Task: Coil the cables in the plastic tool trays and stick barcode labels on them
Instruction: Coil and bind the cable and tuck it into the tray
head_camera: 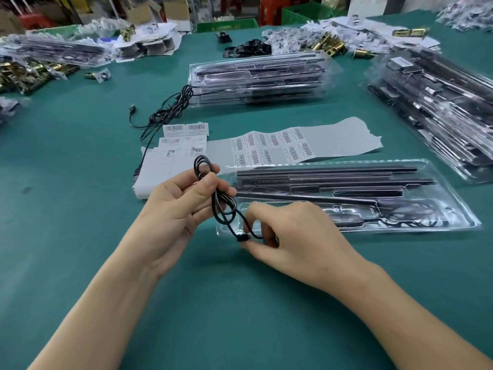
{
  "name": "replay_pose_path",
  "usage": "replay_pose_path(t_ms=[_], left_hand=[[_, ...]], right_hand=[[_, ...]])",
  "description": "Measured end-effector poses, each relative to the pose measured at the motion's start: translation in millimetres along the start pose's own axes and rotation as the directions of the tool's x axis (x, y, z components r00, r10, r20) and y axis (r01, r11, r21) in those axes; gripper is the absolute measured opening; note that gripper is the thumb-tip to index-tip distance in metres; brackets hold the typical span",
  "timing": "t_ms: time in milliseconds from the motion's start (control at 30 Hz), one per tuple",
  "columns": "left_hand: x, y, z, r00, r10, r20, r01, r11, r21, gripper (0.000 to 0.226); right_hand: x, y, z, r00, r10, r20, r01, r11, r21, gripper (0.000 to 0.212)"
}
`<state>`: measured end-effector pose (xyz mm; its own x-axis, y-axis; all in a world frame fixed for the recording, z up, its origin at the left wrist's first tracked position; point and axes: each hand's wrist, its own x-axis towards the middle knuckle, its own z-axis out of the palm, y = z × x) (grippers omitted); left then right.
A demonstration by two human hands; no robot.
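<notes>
My left hand (181, 204) grips a black cable (222, 206) wound into loops, held above the green table. My right hand (288, 236) pinches the cable's plug end just below, at the left end of a clear plastic tool tray (453, 209) holding long black tools. A second coiled cable (410, 217) lies in the tray's right part. Behind my hands lies a sheet of barcode labels (269, 148) on grey backing paper, with more label sheets (184, 132) to its left.
A stack of filled clear trays (258, 78) sits at the back centre, with loose black cables (168, 110) trailing from its left end. Another tray stack (437, 108) lies at the right. Piles of brass parts (24, 73) and bagged items line the far edge.
</notes>
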<state>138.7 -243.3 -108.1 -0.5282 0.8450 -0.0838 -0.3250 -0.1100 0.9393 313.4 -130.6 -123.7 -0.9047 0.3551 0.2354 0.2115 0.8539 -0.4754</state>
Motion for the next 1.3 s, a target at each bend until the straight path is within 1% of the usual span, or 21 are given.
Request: replay_pose_path(t_ms=[67,167,233,300,333,433,533,567,600,633,667,700,767,800,833,900,933,1000,1067,1200,1300], left_hand=[[-2,1,1,0.999,-0.011,0.044,0.011,1.0,0.007,0.021],[-3,2,3,0.997,0.0,0.076,-0.001,1.0,0.01,0.019],[-3,1,3,0.998,0.029,0.06,-0.03,0.999,0.015,0.015],[-3,1,4,0.997,0.066,0.042,-0.067,0.998,0.021,0.013],[-3,1,5,0.996,0.088,0.034,-0.089,0.996,0.025,0.018],[-2,-1,8,0.988,0.156,0.011,-0.156,0.987,0.035,0.028],[-2,-4,11,0.979,0.205,-0.021,-0.204,0.978,0.037,0.029],[-2,-5,11,0.976,0.216,-0.032,-0.214,0.976,0.045,0.03],[-2,-5,11,0.973,0.225,-0.039,-0.223,0.973,0.055,0.03],[-2,-6,11,0.972,0.232,-0.043,-0.229,0.971,0.064,0.029],[-3,-6,11,0.97,0.238,-0.044,-0.235,0.97,0.069,0.027],[-3,-6,11,0.969,0.245,-0.041,-0.242,0.968,0.072,0.024],[-3,-5,11,0.965,0.26,-0.022,-0.257,0.963,0.086,0.015],[-3,-4,11,0.964,0.266,-0.01,-0.264,0.96,0.088,0.012],[-3,-4,11,0.963,0.27,-0.002,-0.269,0.96,0.083,0.01],[-5,-5,12,0.961,0.275,0.005,-0.275,0.958,0.08,0.008],[-5,-5,13,0.961,0.277,0.007,-0.276,0.957,0.087,0.008],[-7,-8,16,0.961,0.276,0.011,-0.276,0.956,0.101,0.012],[-7,-9,17,0.961,0.276,0.013,-0.276,0.956,0.097,0.014],[-6,-10,18,0.965,0.261,0.016,-0.262,0.964,0.053,0.017],[-7,-11,20,0.969,0.245,0.027,-0.246,0.969,0.021,0.021]], right_hand=[[1,-3,3,1.0,0.017,-0.009,-0.016,0.996,0.085,0.012],[2,-3,4,0.998,0.065,0.011,-0.066,0.959,0.277,0.029],[2,-2,3,0.992,0.117,0.041,-0.124,0.892,0.434,0.021],[2,-2,1,0.98,0.188,0.065,-0.192,0.81,0.554,0.014],[3,-2,-1,0.972,0.222,0.082,-0.225,0.763,0.605,0.013],[4,-3,-5,0.935,0.303,0.183,-0.332,0.577,0.746,0.011],[3,-5,-7,0.891,0.36,0.279,-0.41,0.371,0.833,0.014],[2,-7,-8,0.878,0.374,0.3,-0.425,0.317,0.848,0.016],[2,-9,-9,0.868,0.389,0.309,-0.434,0.291,0.853,0.016],[2,-12,-10,0.862,0.41,0.298,-0.437,0.306,0.846,0.015],[2,-15,-10,0.862,0.436,0.258,-0.433,0.372,0.821,0.012],[2,-17,-10,0.866,0.463,0.188,-0.423,0.478,0.769,0.012],[3,-19,-10,0.879,0.477,0.02,-0.393,0.7,0.597,0.013],[2,-20,-10,0.885,0.464,-0.042,-0.376,0.764,0.524,0.012],[1,-21,-10,0.887,0.455,-0.074,-0.367,0.794,0.486,0.012],[-2,-25,-9,0.873,0.479,-0.09,-0.378,0.782,0.495,0.015],[-3,-27,-9,0.857,0.51,-0.071,-0.394,0.738,0.548,0.017],[-5,-34,-5,0.827,0.563,0.004,-0.408,0.595,0.693,0.019],[-7,-40,0,0.807,0.59,0.041,-0.39,0.478,0.787,0.013],[-9,-51,8,0.756,0.651,0.067,-0.321,0.281,0.904,0.005],[-10,-58,14,0.733,0.675,0.084,-0.282,0.189,0.941,0.006]])
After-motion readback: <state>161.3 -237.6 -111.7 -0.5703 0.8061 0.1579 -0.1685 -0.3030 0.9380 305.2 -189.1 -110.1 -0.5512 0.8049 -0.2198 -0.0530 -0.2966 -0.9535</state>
